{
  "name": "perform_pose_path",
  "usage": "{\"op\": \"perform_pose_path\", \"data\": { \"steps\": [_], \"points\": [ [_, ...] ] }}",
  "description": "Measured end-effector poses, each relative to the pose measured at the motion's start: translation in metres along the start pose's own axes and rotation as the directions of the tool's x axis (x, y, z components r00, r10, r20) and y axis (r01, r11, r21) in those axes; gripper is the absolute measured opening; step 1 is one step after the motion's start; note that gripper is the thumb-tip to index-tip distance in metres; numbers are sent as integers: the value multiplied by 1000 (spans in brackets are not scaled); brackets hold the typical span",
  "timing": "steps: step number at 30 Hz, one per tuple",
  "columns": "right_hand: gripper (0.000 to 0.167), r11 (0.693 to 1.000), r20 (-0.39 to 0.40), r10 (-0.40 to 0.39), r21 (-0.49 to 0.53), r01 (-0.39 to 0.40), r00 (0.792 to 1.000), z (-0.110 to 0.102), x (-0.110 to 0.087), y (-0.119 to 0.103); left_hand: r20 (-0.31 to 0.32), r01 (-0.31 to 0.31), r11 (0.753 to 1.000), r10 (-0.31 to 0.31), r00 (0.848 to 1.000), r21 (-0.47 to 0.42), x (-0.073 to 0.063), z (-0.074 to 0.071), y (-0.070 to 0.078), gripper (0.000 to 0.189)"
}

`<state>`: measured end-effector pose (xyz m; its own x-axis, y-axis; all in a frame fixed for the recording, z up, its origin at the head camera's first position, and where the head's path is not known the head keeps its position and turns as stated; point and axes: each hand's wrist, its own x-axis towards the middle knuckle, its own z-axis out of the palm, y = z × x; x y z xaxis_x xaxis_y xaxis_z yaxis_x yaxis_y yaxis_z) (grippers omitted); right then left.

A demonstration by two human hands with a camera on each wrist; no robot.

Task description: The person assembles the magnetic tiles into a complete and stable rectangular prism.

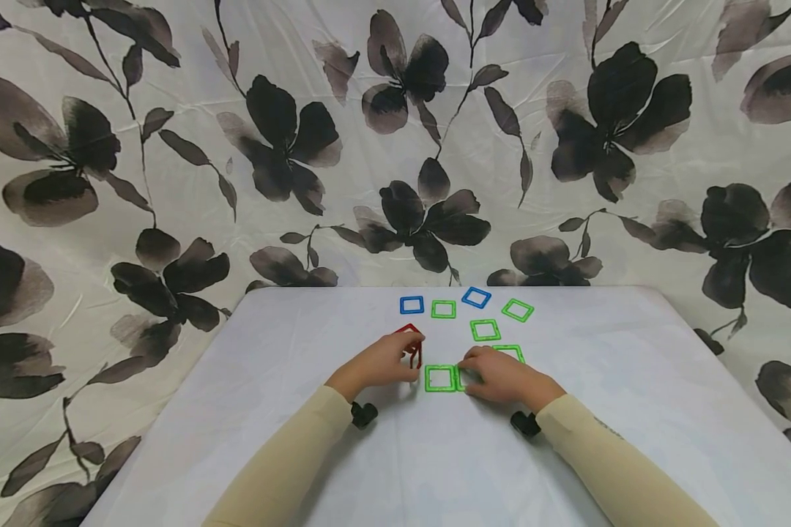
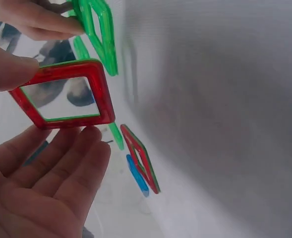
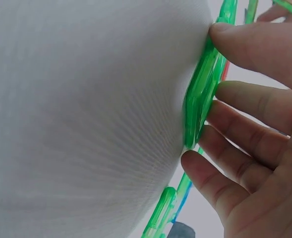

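Observation:
My left hand (image 1: pixel 390 359) pinches a red square magnetic tile (image 2: pixel 103 96) between thumb and fingertips. The tile stands on edge above the table, and a thin green rim shows along its inner and upper edges in the left wrist view. Behind that hand lies another red tile (image 2: pixel 141 161), partly hidden in the head view. My right hand (image 1: pixel 504 377) grips a green square tile (image 3: pixel 203 94) by its edges, thumb on one side and fingers on the other. This tile lies on the table beside a second green tile (image 1: pixel 440 378), their edges close together or touching.
Farther back on the white table (image 1: pixel 270 329) lie two blue tiles, one a blue square (image 1: pixel 411 304) and one a tilted blue square (image 1: pixel 477 296). Several green tiles are scattered near them, including a green square (image 1: pixel 485 330). A floral cloth (image 1: pixel 422 146) hangs behind.

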<state>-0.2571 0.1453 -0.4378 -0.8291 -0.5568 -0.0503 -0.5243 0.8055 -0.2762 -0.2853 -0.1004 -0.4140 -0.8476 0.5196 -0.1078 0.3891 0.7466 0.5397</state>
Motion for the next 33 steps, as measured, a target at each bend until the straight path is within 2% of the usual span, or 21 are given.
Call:
{"op": "perform_pose_path", "data": {
  "steps": [7,16,33],
  "points": [
    [43,999,4,28,40,-28,1000,-1,2,2,1,1,998,-1,1000,-58,-5,4,-7,64],
    [45,996,8,67,55,-68,998,-1,5,2,-4,14,997,-14,1000,-77,-8,6,-8,64],
    [45,998,0,58,28,-58,998,1,9,3,-25,9,991,-12,1000,-131,-4,13,-14,64]
  ]
}}
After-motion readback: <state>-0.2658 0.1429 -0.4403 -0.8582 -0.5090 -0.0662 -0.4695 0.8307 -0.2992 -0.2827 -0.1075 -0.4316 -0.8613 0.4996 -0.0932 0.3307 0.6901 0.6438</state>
